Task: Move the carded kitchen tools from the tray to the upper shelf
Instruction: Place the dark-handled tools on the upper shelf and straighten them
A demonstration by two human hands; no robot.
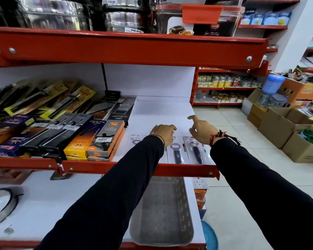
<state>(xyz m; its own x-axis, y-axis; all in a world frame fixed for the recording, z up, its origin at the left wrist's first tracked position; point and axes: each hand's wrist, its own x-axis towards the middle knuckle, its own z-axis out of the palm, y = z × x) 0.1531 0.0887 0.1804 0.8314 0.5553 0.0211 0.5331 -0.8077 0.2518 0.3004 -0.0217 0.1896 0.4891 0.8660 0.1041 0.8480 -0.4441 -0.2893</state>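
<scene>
Head cam, shop aisle: both my arms in black sleeves reach over the red front lip of the upper shelf [188, 169] to its white deck. Left hand [163, 133] hovers palm-down over the carded kitchen tools [177, 152], fingers curled loosely together; can't tell if they touch a card. Right hand [200, 130] sits just beside it, index finger pointing toward the back wall, thumb spread, other fingers bent, gripping nothing. Red-and-black thread bracelet on the rt wrist, thin chain on the lt.

Cards lie flat in a row at the shelf front, each w/ a dark-handled bottle opener; two show clearly between my wrists, a third is partly hidden under my left sleeve.

Tray [163, 212], grey and translucent, lies on the lower shelf directly below, partly behind my left forearm; what shows of its inside is bare.

Crowding the left of the upper shelf: orange lighter boxes [107, 139] just beside the cards, graters [124, 109] behind them, black and blue cartons and yellow-carded tools further left. Steel pots [125, 20] fill the shelf overhead. Cardboard boxes [285, 129] stand on the tiled floor at right, well apart from the shelving.
</scene>
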